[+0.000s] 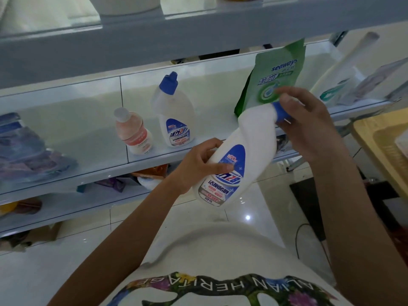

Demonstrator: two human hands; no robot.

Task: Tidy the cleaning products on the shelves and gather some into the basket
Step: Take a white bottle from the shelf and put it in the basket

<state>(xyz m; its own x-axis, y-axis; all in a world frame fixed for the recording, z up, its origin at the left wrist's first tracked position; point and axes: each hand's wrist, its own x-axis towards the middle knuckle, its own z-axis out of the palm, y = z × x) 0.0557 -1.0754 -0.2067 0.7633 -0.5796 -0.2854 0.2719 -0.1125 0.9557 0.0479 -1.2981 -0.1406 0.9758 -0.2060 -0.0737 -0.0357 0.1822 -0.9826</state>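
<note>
A white toilet-cleaner bottle [245, 151] with a blue cap and blue label hangs tilted in front of the middle shelf [92, 173]. My left hand [198, 164] grips its body over the label. My right hand [309, 120] curls round its blue cap and neck. A second bottle of the same kind [174, 113] stands upright on the shelf. Beside it on the left stands a small pink bottle [133, 131] with a white cap. A green Seaways refill pouch [276, 78] stands on the shelf behind the held bottle.
Blue plastic packs [28, 151] lie at the shelf's left end, and pale packages [344, 85] at its right end. A wooden tray or table edge [379, 146] juts in at the right. Lower shelves hold mixed items. A cable [300, 239] runs over the tiled floor.
</note>
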